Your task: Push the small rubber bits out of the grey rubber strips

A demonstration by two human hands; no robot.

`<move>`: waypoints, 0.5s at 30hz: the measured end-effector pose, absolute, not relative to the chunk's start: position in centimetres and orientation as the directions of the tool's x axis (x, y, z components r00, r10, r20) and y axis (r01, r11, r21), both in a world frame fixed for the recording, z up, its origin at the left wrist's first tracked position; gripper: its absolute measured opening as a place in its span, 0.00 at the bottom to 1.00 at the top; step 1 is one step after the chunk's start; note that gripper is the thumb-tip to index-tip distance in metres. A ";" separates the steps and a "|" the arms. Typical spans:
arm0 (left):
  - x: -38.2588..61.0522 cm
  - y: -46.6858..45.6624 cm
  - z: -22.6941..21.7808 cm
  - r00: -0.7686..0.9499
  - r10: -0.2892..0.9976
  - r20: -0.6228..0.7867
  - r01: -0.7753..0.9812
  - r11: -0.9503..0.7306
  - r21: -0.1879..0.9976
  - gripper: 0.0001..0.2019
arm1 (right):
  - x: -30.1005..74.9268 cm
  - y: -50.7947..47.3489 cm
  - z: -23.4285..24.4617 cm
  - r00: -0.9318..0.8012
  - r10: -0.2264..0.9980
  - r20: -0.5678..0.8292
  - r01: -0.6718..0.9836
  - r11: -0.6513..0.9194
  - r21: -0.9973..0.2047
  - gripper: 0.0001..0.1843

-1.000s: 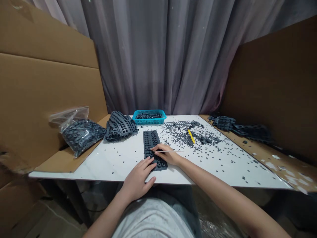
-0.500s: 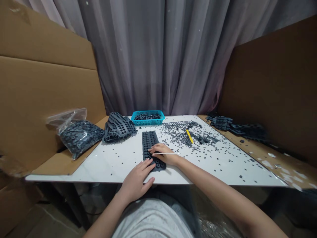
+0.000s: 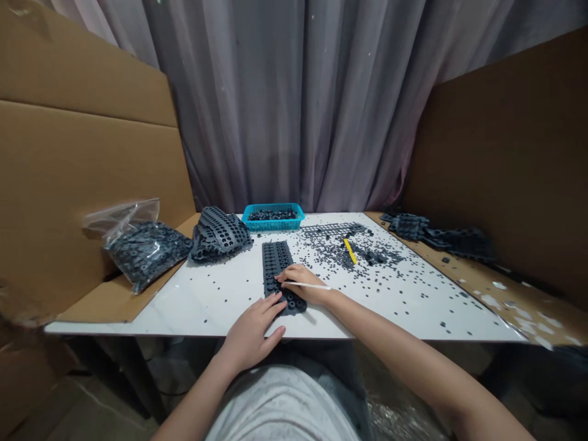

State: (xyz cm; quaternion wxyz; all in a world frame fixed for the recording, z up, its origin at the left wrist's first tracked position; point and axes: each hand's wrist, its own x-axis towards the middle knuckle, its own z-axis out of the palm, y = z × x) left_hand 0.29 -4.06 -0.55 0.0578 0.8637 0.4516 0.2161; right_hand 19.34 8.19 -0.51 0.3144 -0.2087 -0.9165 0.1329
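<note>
A long dark rubber strip full of round holes lies on the white table, pointing away from me. My left hand rests at the table's near edge, fingers stretched flat onto the strip's near end. My right hand lies across the strip and pinches a thin white stick whose tip meets the strip.
A pile of dark strips and a blue basket of small black pieces stand behind. A clear bag of parts lies at left on cardboard. Black bits and a yellow tool are scattered at right. More strips lie far right.
Both hands stay on the strip; the white stick has tilted slightly and my right hand has shifted a little toward me. The view drifted slightly.
</note>
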 end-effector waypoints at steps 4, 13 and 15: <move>0.2 -4.1 -0.6 0.501 0.803 0.323 0.749 -0.589 0.303 0.22 | 19.4 8.8 -0.4 -0.695 0.496 0.521 0.409 0.868 -0.281 0.08; 0.3 -4.1 -0.6 0.506 0.802 0.317 0.754 -0.590 0.290 0.21 | 19.2 9.4 -1.0 -0.530 0.613 0.585 0.325 0.785 -0.528 0.04; 0.3 -4.1 -0.6 0.509 0.803 0.310 0.754 -0.590 0.290 0.21 | 19.0 9.2 -1.1 -0.564 0.588 0.579 0.268 0.794 -0.545 0.04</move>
